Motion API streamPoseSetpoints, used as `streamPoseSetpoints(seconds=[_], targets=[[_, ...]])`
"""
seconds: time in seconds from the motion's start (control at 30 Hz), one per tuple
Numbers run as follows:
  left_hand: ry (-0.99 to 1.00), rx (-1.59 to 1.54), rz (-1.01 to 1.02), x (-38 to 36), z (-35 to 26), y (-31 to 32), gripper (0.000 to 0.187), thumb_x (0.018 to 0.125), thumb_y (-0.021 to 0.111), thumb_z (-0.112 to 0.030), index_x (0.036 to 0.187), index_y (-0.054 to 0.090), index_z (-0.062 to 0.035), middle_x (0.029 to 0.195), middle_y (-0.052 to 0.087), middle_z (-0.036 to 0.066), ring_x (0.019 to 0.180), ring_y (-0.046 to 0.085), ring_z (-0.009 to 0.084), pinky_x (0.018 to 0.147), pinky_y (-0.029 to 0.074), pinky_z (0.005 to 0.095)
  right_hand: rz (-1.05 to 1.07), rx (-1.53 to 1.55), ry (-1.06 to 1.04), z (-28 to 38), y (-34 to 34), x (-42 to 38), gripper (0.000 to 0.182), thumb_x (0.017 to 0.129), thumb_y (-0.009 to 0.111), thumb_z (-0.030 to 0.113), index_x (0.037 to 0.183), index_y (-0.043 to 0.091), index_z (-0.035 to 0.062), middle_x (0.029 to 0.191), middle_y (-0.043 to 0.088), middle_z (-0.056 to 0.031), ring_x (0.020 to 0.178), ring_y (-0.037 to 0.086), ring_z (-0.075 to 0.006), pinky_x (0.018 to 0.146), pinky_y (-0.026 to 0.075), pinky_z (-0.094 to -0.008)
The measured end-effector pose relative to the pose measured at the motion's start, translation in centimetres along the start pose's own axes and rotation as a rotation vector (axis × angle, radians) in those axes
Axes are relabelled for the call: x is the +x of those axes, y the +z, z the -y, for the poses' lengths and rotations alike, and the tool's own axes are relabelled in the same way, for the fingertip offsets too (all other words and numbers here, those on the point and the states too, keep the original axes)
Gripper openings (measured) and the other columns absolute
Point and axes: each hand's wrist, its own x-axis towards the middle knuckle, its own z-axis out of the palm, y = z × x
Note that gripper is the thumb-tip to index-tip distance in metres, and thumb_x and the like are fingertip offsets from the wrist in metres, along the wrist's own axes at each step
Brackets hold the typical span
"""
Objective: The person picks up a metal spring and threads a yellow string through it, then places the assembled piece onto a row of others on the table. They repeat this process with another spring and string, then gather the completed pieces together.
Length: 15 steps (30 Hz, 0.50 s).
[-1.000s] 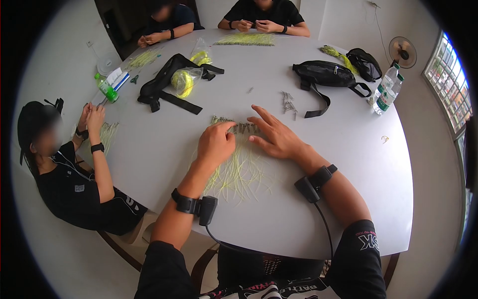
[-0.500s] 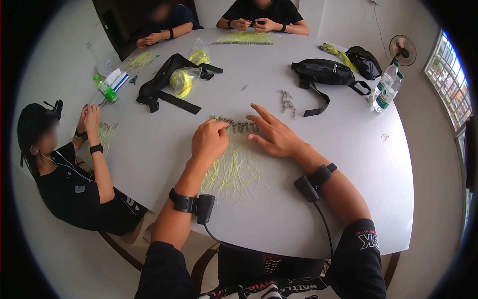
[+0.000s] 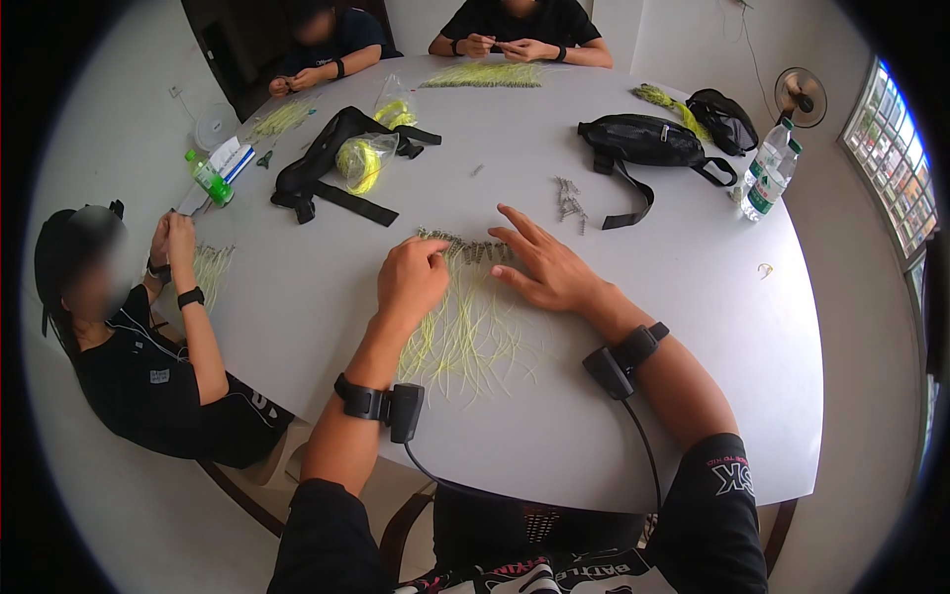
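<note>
A row of small metal springs [image 3: 485,252] lies on the table in front of me, with thin yellow-green strands [image 3: 470,337] fanning from it toward my body. My left hand [image 3: 411,284] is closed at the left part of the row, its fingers curled and bent down at the springs. Whatever is between those fingertips is hidden. My right hand [image 3: 546,269] rests at the row's right end, fingers spread and thumb apart, holding nothing. Beyond it lies a loose cluster of springs [image 3: 571,206], and a single spring [image 3: 477,170] sits farther off.
Black waist bags [image 3: 648,142] and a black strap bag [image 3: 327,158] lie across the table [image 3: 633,396]. A bagged yellow coil [image 3: 359,165] rests on the strap bag. Water bottles [image 3: 772,178] stand at right, a green bottle [image 3: 210,178] at left. Three co-workers sit around the table.
My left hand has shifted very slightly left, its fingertips still at the springs. My right hand stays nearly where it was. Across the table, a co-worker's hands have moved a little.
</note>
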Motion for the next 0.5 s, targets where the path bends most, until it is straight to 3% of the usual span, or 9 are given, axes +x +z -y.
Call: streamPoseSetpoints(seconds=[0.5], targets=[[-0.021,0.032,0.005,-0.01,0.13,-0.08,0.024,0.088,0.060,-0.007,0.104,0.078,-0.0056,0.092,0.071,0.019,0.081,0.069,0.0336,0.076,0.054,0.0407,0.004,0.005,0.014,0.04,0.00,-0.02,0.059,0.102,0.057,0.045,0.138,0.052,-0.0015,0.157,0.035,-0.0287,0.142,0.042,-0.0451,0.116,0.038,-0.0476]])
